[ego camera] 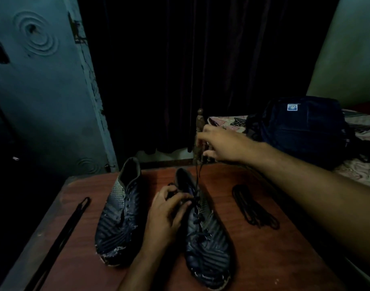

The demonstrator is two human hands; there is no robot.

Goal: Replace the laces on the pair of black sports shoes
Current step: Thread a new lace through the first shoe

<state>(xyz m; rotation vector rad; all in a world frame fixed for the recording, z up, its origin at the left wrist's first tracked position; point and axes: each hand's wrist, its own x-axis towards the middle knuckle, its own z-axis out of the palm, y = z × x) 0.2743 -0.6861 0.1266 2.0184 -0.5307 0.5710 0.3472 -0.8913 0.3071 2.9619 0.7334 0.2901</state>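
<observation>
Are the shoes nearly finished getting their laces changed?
Not yet. The left shoe has empty eyelets, and a flat lace lies beside it. The right hand is pulling a lace up from the right shoe while the left hand steadies it. A coiled lace waits on the table.

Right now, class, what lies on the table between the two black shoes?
The person's left hand and forearm, gripping the right shoe beside the left shoe, in the head view.

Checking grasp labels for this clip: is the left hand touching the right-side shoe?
Touching. The head view shows the left hand with fingers curled over the collar of the right-side shoe, steadying it.
</observation>
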